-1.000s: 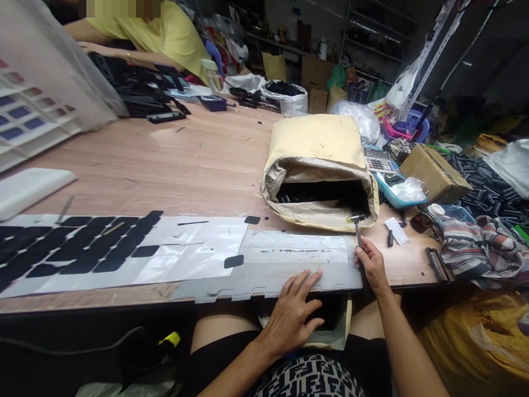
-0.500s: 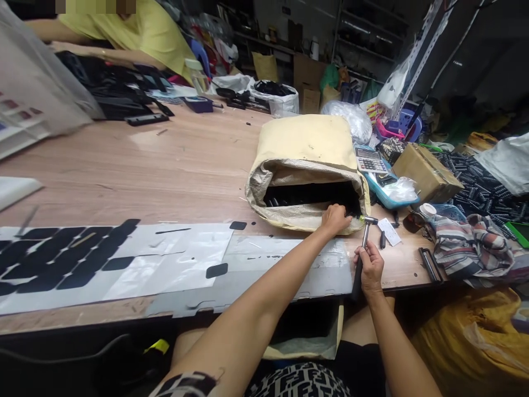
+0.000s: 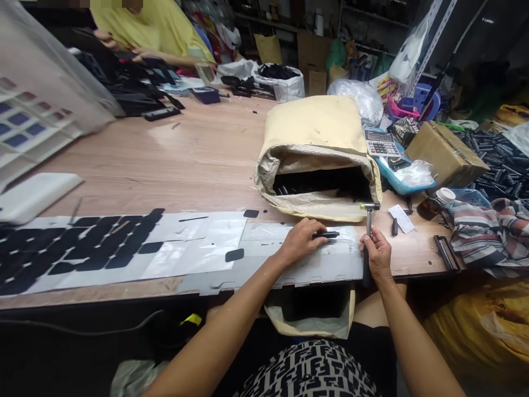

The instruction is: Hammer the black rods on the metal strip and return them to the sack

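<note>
My left hand [image 3: 303, 241] is closed on a small black cylindrical part [image 3: 326, 235], held low over the grey sheet [image 3: 264, 264] near the table's front edge. To its right, my right hand [image 3: 377, 253] grips a small hammer [image 3: 368, 223] by its dark handle, head up, with a yellowish tip on one face. Just behind both hands lies a cream sack [image 3: 314, 124], its mouth facing me. Dark parts [image 3: 289, 190] show inside it, too shadowed to make out singly.
Black rounded pads [image 3: 124, 237] lie on white film at the left. At the right are a calculator [image 3: 381, 143], a blue basket [image 3: 400, 182], a cardboard box [image 3: 446, 154] and striped cloth [image 3: 475, 231]. A person in a yellow top [image 3: 152, 33] works across the table. Another open sack [image 3: 309, 322] is below the edge.
My left hand has come out of the sack's mouth toward me and left, with the black cylindrical part now in its fingers. The right hand still holds the hammer upright. The view has shifted slightly.
</note>
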`<state>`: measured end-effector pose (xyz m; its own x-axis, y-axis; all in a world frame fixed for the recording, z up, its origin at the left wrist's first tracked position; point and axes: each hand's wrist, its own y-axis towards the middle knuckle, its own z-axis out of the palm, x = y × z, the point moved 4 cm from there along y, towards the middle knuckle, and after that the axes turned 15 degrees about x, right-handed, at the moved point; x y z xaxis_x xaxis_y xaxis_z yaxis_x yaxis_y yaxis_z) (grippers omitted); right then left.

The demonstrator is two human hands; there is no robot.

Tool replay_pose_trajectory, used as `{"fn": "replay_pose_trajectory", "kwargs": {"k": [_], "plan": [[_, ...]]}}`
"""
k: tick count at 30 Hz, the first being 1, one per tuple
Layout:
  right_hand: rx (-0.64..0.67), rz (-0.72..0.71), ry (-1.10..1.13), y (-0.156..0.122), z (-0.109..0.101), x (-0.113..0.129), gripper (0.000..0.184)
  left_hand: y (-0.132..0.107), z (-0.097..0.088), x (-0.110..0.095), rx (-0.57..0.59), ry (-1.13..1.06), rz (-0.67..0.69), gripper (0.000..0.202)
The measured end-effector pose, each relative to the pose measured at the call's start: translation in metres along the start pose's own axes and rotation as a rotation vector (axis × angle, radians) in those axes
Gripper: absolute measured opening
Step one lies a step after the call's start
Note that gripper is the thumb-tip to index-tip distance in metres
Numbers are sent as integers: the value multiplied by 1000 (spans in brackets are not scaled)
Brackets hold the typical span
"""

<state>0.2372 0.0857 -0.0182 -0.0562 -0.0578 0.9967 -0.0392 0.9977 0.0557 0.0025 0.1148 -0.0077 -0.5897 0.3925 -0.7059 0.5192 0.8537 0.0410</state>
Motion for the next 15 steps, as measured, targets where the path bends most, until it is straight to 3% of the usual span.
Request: {"fn": "replay_pose_trajectory", "kwargs": {"k": [3,7,15], "plan": [[31,-10,-56,-1,1,2,47,-7,11,16,-41,-6,-48,15],[84,20,-215,-14,6,15,49,-1,14,22,-60,-77,-67,17],[241,-132,-683,-48,44,48,36,0,10,22,-68,-126,-85,17]]}}
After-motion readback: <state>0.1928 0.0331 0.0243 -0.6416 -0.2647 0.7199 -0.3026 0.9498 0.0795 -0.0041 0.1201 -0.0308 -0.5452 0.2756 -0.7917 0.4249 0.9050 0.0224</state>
